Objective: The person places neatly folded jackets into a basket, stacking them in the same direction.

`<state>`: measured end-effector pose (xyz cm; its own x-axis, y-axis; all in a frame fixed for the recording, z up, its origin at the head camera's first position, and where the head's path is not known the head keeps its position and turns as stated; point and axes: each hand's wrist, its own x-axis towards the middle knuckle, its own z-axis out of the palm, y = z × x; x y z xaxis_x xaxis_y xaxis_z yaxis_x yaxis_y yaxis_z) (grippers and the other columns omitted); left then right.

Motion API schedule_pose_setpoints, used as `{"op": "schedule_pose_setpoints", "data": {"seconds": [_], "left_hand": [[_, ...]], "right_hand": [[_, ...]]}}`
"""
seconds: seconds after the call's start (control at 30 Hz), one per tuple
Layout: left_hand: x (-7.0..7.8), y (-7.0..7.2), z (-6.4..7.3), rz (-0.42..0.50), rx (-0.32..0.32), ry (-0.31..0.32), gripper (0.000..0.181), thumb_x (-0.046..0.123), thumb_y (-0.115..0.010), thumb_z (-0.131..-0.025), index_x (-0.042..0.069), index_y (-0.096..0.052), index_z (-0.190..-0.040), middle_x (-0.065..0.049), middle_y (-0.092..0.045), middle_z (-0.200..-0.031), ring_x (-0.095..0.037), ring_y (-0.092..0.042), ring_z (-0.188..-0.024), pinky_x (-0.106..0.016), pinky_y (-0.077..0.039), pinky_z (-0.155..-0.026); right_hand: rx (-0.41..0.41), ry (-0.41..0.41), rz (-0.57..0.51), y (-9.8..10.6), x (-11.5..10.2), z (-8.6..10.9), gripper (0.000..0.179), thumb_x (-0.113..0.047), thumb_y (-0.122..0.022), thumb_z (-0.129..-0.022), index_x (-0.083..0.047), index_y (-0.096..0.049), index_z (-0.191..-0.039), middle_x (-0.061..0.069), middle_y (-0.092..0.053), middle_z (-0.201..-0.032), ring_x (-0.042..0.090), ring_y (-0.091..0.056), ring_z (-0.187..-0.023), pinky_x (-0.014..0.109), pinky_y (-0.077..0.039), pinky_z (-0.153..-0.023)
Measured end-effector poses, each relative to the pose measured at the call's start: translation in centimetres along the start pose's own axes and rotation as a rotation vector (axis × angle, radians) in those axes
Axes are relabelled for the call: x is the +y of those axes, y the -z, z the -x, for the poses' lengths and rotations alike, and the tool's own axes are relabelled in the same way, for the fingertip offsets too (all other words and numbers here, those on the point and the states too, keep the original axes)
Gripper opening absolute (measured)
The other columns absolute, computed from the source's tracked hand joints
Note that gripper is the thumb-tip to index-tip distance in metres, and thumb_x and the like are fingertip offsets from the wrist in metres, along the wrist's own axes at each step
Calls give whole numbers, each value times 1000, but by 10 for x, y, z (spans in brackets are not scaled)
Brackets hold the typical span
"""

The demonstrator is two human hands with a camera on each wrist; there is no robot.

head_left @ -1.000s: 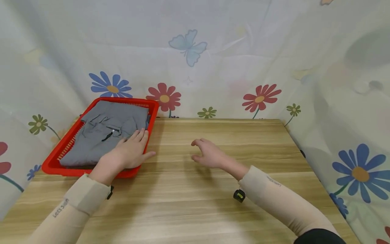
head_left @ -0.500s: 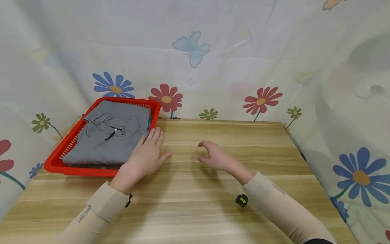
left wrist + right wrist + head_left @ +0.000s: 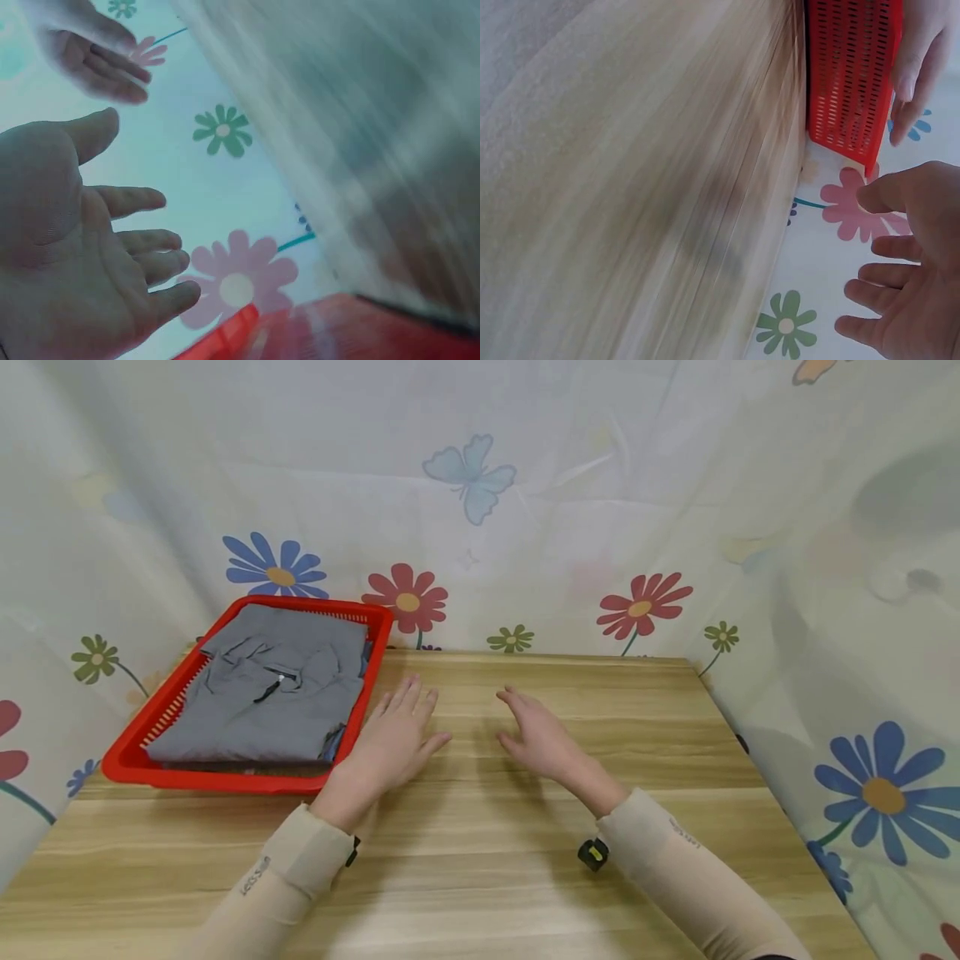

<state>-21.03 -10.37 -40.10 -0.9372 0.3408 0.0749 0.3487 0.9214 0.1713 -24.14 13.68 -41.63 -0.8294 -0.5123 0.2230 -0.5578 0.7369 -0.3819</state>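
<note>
A folded grey garment with a short dark zip pull lies in the red plastic basket on the left of the table. Just right of the basket my left hand hovers over the wood, fingers extended and thumb spread, holding nothing. In the left wrist view its palm faces the camera. Across from it, over the middle of the table, is my right hand, its fingers relaxed and nothing between them. Slightly bent fingers of that hand show in the right wrist view. A darker blue bit of cloth peeks out at the garment's front right corner.
The wooden table reaches back to a flower-printed curtain, which also hangs along both sides. A small black device sits at the right cuff.
My left hand has lifted off the garment and moved right, past the basket's rim. The right hand has shifted slightly to the right. The garment stays in the basket.
</note>
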Motion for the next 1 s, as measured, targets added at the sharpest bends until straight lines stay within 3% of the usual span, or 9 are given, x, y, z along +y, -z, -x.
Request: {"op": "schedule_pose_setpoints", "data": {"seconds": [0.17, 0.37, 0.57, 0.77, 1.0], "left_hand": [[6, -12, -7, 17, 51, -33, 72, 52, -50, -95, 9, -32, -150, -17, -15, -157, -34, -13, -143, -54, -11, -112], [9, -24, -14, 7, 90, -45, 68, 51, -47, -97, 11, -32, -150, -16, -17, -157, -35, -15, -143, -57, -13, -111], [8, -35, -13, -5, 19, -8, 71, 59, -33, -97, 19, -20, -154, -11, -5, -160, -34, -4, -144, -59, -5, -111], [6, -41, -11, -25, -34, 14, 74, 66, -26, -95, 23, -16, -155, -9, -1, -160, -35, 4, -144, -63, 0, -109], [6, -39, -12, -61, -41, 22, 76, 69, -24, -93, 24, -19, -154, -8, -1, -160, -35, 2, -144, -62, 1, -109]], "right_hand": [[11, 1, 76, -1, 2, 1, 65, -21, -66, -91, 1, -37, -144, 24, -35, -147, 39, -34, -134, 55, -28, -107], [-44, -77, 183, 3, 5, 6, 69, -40, -52, -98, -8, -24, -152, 17, -22, -155, 35, -22, -141, 63, -22, -106], [-110, -112, 211, 3, 8, 11, 74, -57, -37, -98, -18, -11, -155, 10, -8, -159, 33, -6, -144, 68, -14, -105], [-164, -135, 235, -4, 10, 14, 81, -68, -29, -93, -20, -9, -155, 7, -1, -159, 32, 4, -144, 71, -8, -103], [-179, -172, 209, -8, 10, 19, 77, -61, -37, -96, -21, -9, -155, 6, 0, -159, 32, 6, -144, 70, -5, -104]]}}
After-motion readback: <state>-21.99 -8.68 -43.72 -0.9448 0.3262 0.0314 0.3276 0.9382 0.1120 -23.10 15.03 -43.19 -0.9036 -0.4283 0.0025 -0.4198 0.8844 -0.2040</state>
